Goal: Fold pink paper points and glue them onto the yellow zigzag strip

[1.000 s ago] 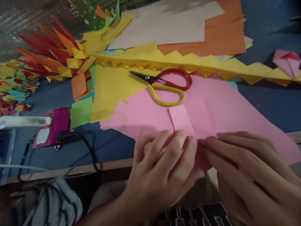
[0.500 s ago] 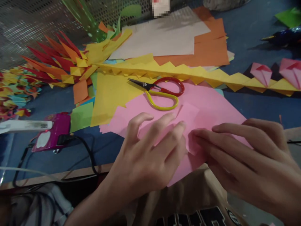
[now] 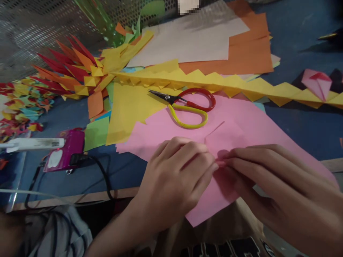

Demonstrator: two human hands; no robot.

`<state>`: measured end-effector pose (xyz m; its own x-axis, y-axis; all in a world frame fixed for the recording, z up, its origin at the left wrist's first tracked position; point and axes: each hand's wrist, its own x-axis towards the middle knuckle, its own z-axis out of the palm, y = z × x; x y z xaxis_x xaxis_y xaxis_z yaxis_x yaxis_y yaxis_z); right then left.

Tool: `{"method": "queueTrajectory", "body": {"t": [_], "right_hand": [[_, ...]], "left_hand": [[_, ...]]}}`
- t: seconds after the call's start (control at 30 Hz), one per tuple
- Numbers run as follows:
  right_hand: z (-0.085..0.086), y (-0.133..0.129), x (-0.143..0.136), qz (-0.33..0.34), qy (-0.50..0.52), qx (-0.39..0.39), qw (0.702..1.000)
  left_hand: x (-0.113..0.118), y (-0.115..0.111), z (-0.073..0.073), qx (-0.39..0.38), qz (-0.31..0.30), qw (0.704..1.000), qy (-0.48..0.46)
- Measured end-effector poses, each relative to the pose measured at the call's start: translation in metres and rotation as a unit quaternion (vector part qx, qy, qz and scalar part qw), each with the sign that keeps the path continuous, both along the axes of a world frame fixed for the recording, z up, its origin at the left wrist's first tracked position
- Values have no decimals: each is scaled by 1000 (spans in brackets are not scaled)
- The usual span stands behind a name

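Small pink paper atop larger pink sheets, its near edge raised and pinched in the fingertips of the right hand, the left hand bent close with fingertips on the same edge, its exact hold partly hidden. Just beyond, red-and-yellow-handled scissors, blades over a yellow sheet; farther out, a yellow zigzag strip and orange paper.

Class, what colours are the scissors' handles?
One red handle and one yellow handle, seen in the head view.
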<state>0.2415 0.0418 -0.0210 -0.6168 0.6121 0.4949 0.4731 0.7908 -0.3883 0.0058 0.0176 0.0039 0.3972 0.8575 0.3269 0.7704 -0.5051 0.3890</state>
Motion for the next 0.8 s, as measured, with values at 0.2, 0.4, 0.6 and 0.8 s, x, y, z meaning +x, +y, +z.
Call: {"method": "queueTrajectory", "body": {"t": [0.2,0.4,0.6,0.8], "right_hand": [[-9,-1,8,7,37,-39,999],[-16,-3,19,11,8,-18,1000],[-11,-12,12,-49,15,-75,996],[-8,-21,12,-67,12,-141,988]], "left_hand": [[10,1,-1,-29,60,996,-51],[13,-2,-3,-33,77,995,-60],[11,-4,-2,-36,82,995,-50],[12,-3,0,-43,94,993,-51]]}}
